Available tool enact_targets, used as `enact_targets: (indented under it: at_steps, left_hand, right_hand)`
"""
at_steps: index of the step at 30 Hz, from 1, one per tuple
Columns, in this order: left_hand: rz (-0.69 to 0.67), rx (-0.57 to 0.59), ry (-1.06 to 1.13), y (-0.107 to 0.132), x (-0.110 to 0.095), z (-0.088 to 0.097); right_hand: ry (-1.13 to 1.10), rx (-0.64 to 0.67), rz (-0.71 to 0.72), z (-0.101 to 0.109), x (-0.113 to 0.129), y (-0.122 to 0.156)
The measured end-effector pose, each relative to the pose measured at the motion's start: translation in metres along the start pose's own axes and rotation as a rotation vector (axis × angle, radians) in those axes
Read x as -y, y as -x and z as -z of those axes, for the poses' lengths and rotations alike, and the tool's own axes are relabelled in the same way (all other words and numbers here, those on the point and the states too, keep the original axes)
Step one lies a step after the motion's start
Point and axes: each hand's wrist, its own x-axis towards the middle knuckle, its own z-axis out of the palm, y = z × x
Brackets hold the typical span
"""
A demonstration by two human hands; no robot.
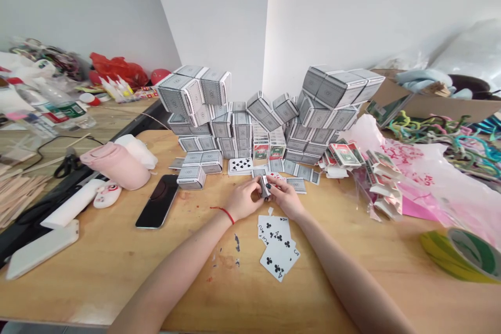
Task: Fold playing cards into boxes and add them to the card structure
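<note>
Near the middle of the table, my left hand [245, 199] and my right hand [287, 197] meet around a small stack of playing cards [265, 187] that stands on edge. Fingers of both hands press on it from either side. A red string circles my left wrist. Below the hands, several club cards [278, 255] lie face up, overlapping. Behind the hands rests an eight of spades [240, 165], face up, beside scattered face-down cards [296, 185]. Farther back rise piles of grey-patterned card blocks [191, 94], with upright rows of cards [269, 141] in the middle.
A black phone [157, 201] and a pink roll [117, 165] lie to the left. Red-and-green card boxes [344, 155] and torn boxes [383, 182] sit at right, near a plastic bag [422, 167]. Yellow-green tape [462, 254] stands at front right. Plastic bottles [66, 109] lie far left.
</note>
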Motion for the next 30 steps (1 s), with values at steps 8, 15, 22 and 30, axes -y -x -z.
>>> enact_targets:
  at_steps: [8,15,22,30]
  left_hand:
    - [-0.130,-0.051,-0.057,-0.0010,0.0004,0.0008]
    - [-0.147,-0.034,-0.056,-0.0014,0.0013,0.0026]
    - [-0.144,-0.003,-0.051,-0.0022,-0.0008,0.0045]
    - [-0.145,-0.007,-0.053,-0.0022,-0.0008,0.0036]
  right_hand:
    - [0.107,0.044,-0.071,0.0013,0.0002,0.0003]
    - [0.281,-0.027,-0.002,0.0023,-0.0006,0.0011]
    - [0.396,-0.108,0.043,-0.0008,-0.0026,0.0022]
    - [0.493,-0.180,0.076,-0.0020,-0.0067,0.0037]
